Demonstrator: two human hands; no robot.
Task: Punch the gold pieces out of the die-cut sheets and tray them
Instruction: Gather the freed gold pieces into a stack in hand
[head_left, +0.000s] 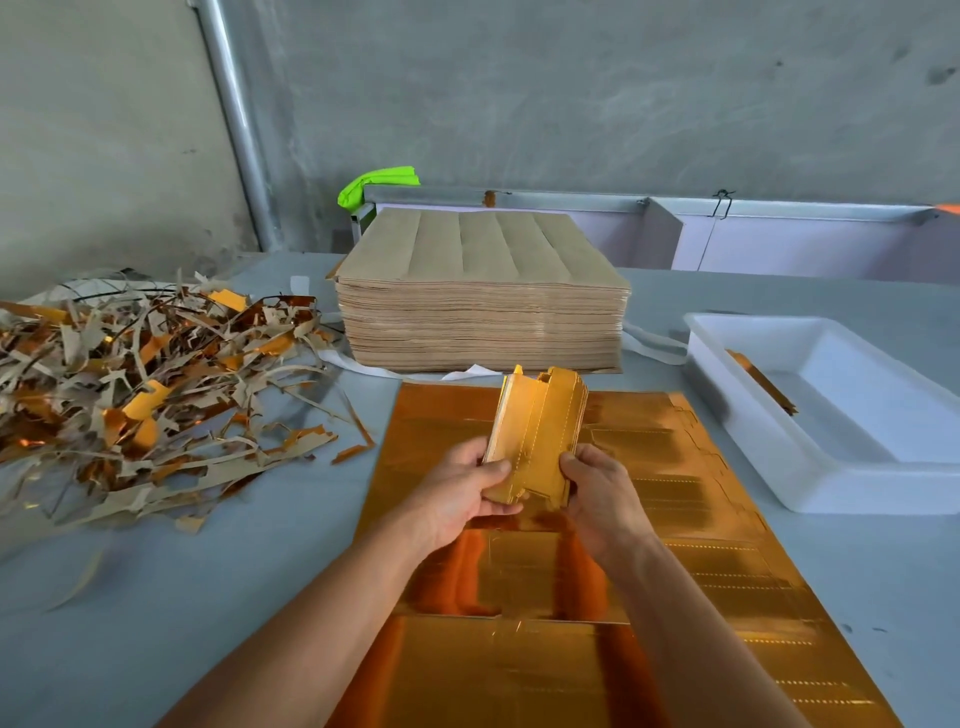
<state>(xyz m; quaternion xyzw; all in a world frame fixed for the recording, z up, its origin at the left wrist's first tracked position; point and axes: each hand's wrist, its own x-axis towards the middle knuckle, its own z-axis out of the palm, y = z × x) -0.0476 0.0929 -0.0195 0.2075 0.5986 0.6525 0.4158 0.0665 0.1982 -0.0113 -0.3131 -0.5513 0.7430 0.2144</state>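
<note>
a small stack of glossy gold pieces (535, 436), perforated and notched at the top, is gripped at its lower end by the left hand (457, 493) and right hand (602, 493), above a mirror-like gold die-cut sheet (675, 571) laid flat on the tabletop (182, 597). to the right, a white rectangular plastic tray (810, 467) is seen with a few gold pieces against its left wall. a thick block of kraft-brown sheets (478, 296) is set behind, and curled brown-and-gold scrap (130, 395) is heaped at the left.

Packaging workshop, bare concrete wall (571, 93), tall stack of die-cut sheets (480, 296), heap of offcuts (140, 384), grey worktable (156, 597)
</note>
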